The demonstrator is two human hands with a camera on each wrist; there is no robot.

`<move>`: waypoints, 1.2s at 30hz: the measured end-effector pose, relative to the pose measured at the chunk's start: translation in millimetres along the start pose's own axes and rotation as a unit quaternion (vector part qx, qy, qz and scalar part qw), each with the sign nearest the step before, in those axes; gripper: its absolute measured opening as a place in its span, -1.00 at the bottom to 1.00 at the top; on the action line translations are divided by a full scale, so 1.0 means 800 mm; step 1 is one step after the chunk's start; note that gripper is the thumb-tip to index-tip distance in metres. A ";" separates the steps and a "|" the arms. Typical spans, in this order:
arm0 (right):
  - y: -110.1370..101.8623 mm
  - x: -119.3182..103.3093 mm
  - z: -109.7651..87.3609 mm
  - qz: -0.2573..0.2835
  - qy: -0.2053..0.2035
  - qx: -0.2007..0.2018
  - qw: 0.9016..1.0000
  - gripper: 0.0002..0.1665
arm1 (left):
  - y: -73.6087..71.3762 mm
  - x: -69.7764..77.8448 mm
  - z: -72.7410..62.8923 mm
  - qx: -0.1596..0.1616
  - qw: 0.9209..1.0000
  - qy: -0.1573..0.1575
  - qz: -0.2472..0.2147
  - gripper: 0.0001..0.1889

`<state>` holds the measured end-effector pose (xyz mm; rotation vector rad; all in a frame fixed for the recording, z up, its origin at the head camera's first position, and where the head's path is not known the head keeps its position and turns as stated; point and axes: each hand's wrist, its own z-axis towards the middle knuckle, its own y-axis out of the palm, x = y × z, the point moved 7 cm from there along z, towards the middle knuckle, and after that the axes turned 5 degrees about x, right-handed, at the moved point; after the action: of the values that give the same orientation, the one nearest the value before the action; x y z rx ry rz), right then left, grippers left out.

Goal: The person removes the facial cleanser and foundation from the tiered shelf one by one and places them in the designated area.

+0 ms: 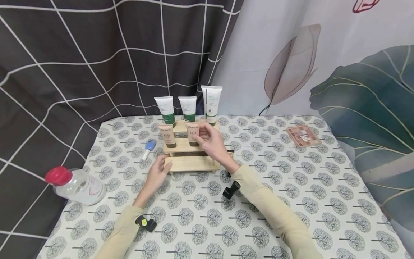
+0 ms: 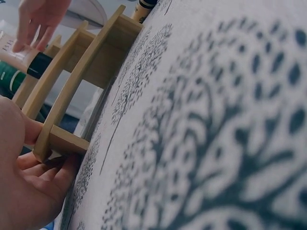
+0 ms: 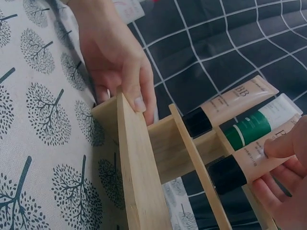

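Note:
A stepped wooden rack (image 1: 191, 163) stands on the table. My left hand (image 1: 157, 169) grips the left end of its lowest step, thumb on top, as the right wrist view shows. My right hand (image 1: 211, 142) pinches a beige BB cream tube (image 1: 193, 133) between thumb and fingers, its black cap down on the middle step. Left of it on that step stands another BB cream tube (image 1: 167, 136). Behind, along the top step, are two green-and-white tubes (image 1: 165, 109) and a taller white tube (image 1: 211, 102). The lowest step (image 3: 139, 177) bears nothing.
A clear bottle with a red cap (image 1: 79, 185) is at the left table edge. A small blue-and-white item (image 1: 148, 148) lies left of the rack. On the right lies a palette (image 1: 304, 136). Partly behind my right wrist is a small dark-and-beige item (image 1: 230, 153). Curtains hang behind.

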<state>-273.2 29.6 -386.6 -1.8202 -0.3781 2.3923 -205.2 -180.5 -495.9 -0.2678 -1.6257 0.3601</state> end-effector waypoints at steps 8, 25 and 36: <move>-0.016 -0.004 -0.001 0.012 -0.025 0.019 0.999 -0.64 | 0.000 0.001 0.001 -0.002 1.000 0.002 0.002 -0.50; -0.071 -0.005 -0.010 0.020 -0.011 0.055 0.998 -0.59 | 0.003 -0.002 0.001 -0.019 1.000 -0.010 -0.012 -0.51; -0.114 0.003 -0.015 0.018 -0.008 0.086 0.996 -0.55 | 0.003 0.000 -0.001 -0.016 1.000 -0.007 -0.015 -0.51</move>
<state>-267.7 119.9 -367.9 -1.7487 -0.1370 2.3805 -204.9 -178.5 -496.8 -0.2655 -1.6487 0.3138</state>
